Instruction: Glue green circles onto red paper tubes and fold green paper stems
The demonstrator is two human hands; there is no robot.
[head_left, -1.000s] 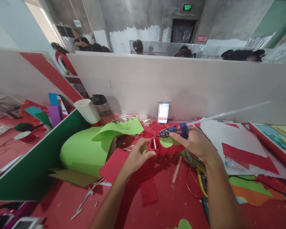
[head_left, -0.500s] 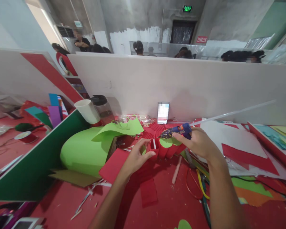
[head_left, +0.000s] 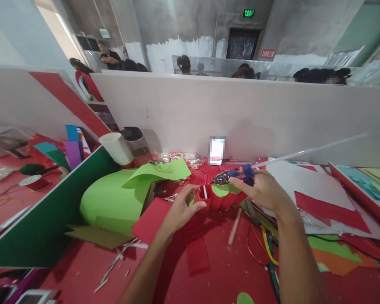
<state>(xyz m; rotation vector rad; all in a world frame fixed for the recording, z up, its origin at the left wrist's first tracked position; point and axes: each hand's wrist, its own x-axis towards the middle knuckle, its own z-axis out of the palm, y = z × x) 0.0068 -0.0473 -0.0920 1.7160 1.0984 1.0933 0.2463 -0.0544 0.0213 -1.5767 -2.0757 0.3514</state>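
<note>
R hand (head_left: 263,191) clamps glue gun (head_left: 236,174), long axis left-right, nozzle just above-right of red paper craft (head_left: 215,199) mid-table (head_left: 234,270); L hand (head_left: 180,211), nearer, pinches craft's left end.

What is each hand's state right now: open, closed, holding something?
Left hand: closed, pinching the red paper craft.
Right hand: closed around the glue gun, nozzle pointed at the craft.
</note>
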